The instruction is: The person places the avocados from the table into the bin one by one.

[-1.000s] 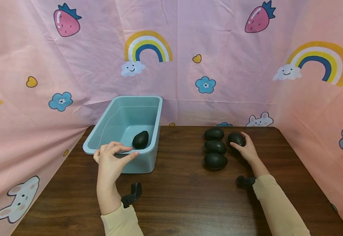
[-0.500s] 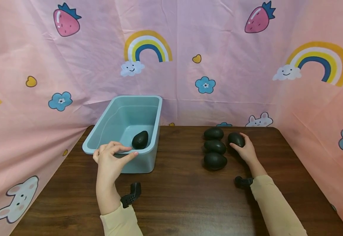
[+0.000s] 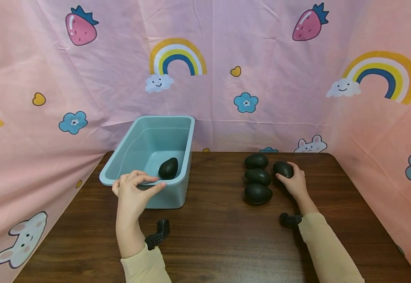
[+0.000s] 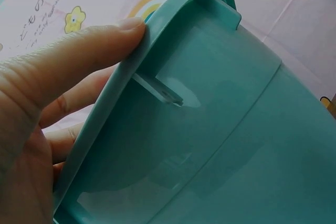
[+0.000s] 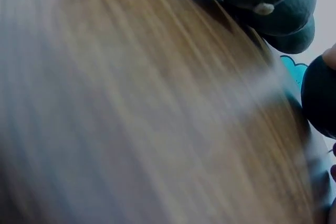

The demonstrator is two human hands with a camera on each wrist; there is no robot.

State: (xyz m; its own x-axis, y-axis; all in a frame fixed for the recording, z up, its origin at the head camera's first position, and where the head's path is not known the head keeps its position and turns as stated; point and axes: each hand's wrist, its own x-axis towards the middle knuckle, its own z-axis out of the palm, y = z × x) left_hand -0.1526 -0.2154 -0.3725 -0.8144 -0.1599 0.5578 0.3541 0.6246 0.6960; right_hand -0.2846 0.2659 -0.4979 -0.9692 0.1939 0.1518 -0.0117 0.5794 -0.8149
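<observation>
My left hand (image 3: 133, 194) grips the near rim of a light blue plastic bin (image 3: 190, 145), and the left wrist view has the thumb on the bin's rim (image 4: 100, 103) with fingers behind it. Inside the bin lies one dark avocado (image 3: 168, 168), near its front right corner. At the right, my right hand (image 3: 295, 181) holds another dark avocado (image 3: 283, 169) between thumb and fingers, low at the tabletop. The right wrist view shows only part of this held avocado (image 5: 320, 98) at its right edge.
Left of the held avocado, three more avocados stand in a column: back (image 3: 256, 161), middle (image 3: 257, 177) and front (image 3: 258, 194). The brown wooden table (image 3: 219, 236) ends at a patterned pink cloth (image 3: 219, 102) behind and at the sides.
My right wrist and forearm have shifted slightly left, and the fingers sit a little lower round the avocado. The left hand and the bin have stayed in place.
</observation>
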